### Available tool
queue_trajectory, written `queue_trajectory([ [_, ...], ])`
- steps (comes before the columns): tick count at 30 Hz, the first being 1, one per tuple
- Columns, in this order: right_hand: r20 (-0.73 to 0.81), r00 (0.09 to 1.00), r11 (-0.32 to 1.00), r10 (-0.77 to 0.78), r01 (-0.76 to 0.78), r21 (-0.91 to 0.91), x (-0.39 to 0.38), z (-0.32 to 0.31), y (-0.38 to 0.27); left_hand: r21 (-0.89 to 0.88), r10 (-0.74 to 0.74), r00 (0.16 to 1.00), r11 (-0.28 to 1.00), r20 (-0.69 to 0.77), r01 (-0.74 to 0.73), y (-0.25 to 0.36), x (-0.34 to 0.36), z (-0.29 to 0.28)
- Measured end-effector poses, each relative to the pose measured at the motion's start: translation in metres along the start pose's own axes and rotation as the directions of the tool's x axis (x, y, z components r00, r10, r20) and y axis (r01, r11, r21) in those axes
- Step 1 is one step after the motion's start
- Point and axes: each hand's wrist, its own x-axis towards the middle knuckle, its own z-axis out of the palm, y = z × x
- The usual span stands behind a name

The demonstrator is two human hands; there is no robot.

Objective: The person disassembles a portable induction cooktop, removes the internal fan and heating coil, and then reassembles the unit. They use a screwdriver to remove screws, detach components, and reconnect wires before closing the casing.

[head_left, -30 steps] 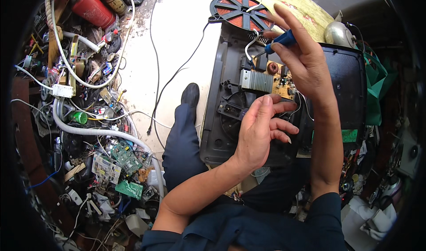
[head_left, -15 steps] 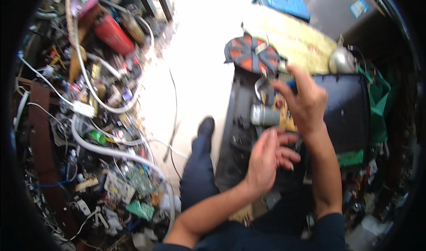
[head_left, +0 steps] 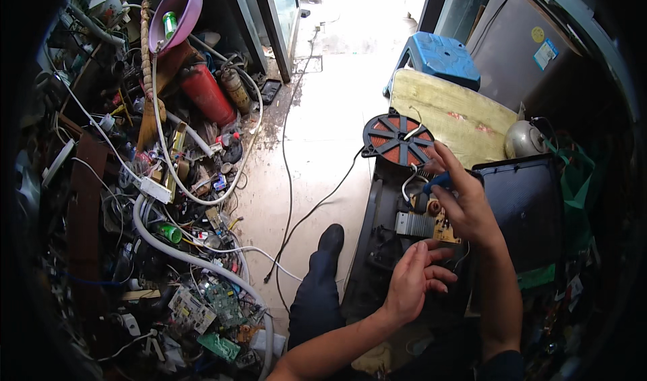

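My right hand holds a blue-handled screwdriver above a yellow circuit board with a finned metal heat sink. The board sits inside an open black appliance housing. My left hand, fingers loosely curled and apart, is over the lower part of that housing and holds nothing visible. Just behind the board lies a round coil disc with orange windings on a black spoked frame, wired by white leads. The screwdriver's tip is too small to make out. A dark panel lies to the right.
Cluttered parts, boards and hoses fill the left side, with a red cylinder and purple basin. Cables cross the floor. A blue stool, yellowish board, kettle and grey appliance stand beyond the housing.
The camera has tilted up, so everything appears lower and a doorway shows at the top. My hands keep much the same pose over the housing, the screwdriver still in my right.
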Motion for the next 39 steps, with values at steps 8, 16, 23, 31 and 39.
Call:
queue_trajectory([
  [8, -0.044, 0.998, 0.968, -0.049, 0.036, -0.247, 0.001, 0.001, 0.001, 0.019, 0.017, 0.999, 1.000, 0.032, -0.018, 0.001, 0.004, 0.001],
  [16, -0.110, 0.985, 0.883, -0.134, 0.068, -0.464, 0.002, 0.009, 0.011, -0.014, 0.028, 0.999, 1.000, 0.034, -0.027, 0.003, 0.005, -0.001],
  [23, -0.125, 0.991, 0.958, -0.035, -0.002, -0.286, -0.002, 0.013, 0.025, 0.012, 0.015, 1.000, 1.000, 0.025, -0.015, 0.002, 0.005, 0.000],
  [31, -0.062, 0.996, 0.988, 0.065, -0.055, 0.144, -0.002, 0.008, 0.027, 0.012, -0.003, 1.000, 1.000, 0.030, 0.002, 0.000, 0.008, 0.001],
  [39, -0.109, 0.994, 1.000, -0.020, 0.022, 0.021, -0.003, 0.012, 0.024, 0.034, -0.026, 0.999, 0.999, 0.048, 0.024, -0.002, 0.007, 0.001],
])
